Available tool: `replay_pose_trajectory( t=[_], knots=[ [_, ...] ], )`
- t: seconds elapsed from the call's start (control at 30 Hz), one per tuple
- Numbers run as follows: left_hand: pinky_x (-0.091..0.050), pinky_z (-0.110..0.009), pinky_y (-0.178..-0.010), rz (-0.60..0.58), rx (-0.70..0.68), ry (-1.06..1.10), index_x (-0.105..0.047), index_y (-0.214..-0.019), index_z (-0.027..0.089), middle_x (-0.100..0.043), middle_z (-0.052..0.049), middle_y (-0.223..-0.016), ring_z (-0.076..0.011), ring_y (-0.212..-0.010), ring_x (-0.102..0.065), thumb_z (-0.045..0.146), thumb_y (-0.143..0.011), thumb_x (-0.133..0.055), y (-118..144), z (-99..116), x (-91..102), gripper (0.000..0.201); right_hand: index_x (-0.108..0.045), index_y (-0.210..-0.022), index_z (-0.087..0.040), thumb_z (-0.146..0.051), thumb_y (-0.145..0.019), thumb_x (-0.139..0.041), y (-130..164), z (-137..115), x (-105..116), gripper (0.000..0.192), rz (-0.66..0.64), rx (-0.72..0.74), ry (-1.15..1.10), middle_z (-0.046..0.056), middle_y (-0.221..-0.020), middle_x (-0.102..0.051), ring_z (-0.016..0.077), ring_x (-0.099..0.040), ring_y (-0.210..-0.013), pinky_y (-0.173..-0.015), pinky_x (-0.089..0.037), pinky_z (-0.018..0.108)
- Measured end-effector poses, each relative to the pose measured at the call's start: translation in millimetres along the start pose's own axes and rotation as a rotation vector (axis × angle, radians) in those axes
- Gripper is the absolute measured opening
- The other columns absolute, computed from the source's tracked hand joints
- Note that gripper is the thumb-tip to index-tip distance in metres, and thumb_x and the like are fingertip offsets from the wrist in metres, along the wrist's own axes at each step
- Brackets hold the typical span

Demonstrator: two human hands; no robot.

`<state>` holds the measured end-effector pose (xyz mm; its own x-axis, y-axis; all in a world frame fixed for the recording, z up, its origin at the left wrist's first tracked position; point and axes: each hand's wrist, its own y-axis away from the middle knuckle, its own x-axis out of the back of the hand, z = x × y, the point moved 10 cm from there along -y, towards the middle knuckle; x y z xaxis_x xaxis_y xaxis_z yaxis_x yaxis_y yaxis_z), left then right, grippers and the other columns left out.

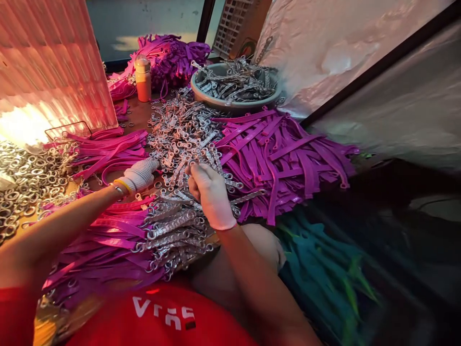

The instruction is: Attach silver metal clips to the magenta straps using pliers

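My left hand [139,176], in a white dotted glove, reaches in from the left with its fingers pressed together at the edge of a heap of braided metal links [183,129]. A loose metal ring [157,185] lies just below its fingertips. My right hand [213,196], in a white glove, is closed, thumb against curled fingers, over the near side of that heap. What either hand holds, if anything, is hidden. Below them, purple straps [118,226] lie stacked, joined by rings to braided metal links [176,226].
Loose purple straps [277,158] pile up at the right. Behind the heap stands a grey basin [230,101] of metal links. An orange bottle [143,81] is near more purple straps [173,57]. Many rings [32,178] lie left, beside a corrugated panel [54,62]. Teal straps [324,259] lie lower right.
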<state>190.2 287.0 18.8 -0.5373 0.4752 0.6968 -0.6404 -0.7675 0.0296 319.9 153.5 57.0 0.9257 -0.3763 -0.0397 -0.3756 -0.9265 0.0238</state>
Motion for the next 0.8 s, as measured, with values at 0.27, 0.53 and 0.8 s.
replay_pose_trajectory(
  t=[0.27,0.53,0.8],
  knots=[
    [-0.036,-0.020,-0.065,0.004,0.056,-0.178,-0.064,-0.083,0.009,-0.056,0.001,-0.074,-0.0114,-0.079,-0.056,0.015,-0.086,-0.051,11,-10,8.9,0.014,-0.059,-0.098,-0.022,-0.037,-0.091,-0.049,-1,3,-5,0.019,-0.030,0.041,0.015,-0.009,-0.060,-0.040,0.0093,-0.035,-0.050,-0.047,-0.030,0.022],
    [-0.035,-0.021,-0.042,0.031,0.215,0.538,-0.065,-0.094,0.014,-0.059,-0.002,-0.062,-0.0086,-0.043,-0.044,0.036,-0.086,-0.056,134,10,51.5,0.025,-0.065,-0.122,-0.021,-0.028,-0.100,-0.046,56,-25,-86,0.030,-0.420,0.423,0.508,0.006,-0.117,-0.072,0.0174,-0.065,-0.106,-0.097,-0.045,0.029],
    [-0.023,-0.018,-0.038,0.068,0.388,0.844,-0.053,-0.076,0.018,-0.049,0.003,-0.060,-0.0049,-0.042,-0.035,0.042,-0.089,-0.062,193,4,24.0,0.029,-0.063,-0.125,-0.019,-0.025,-0.103,-0.039,90,-37,-137,0.033,-0.471,0.580,1.157,0.008,-0.098,-0.073,0.0200,-0.067,-0.089,-0.077,-0.044,0.027]
  ],
)
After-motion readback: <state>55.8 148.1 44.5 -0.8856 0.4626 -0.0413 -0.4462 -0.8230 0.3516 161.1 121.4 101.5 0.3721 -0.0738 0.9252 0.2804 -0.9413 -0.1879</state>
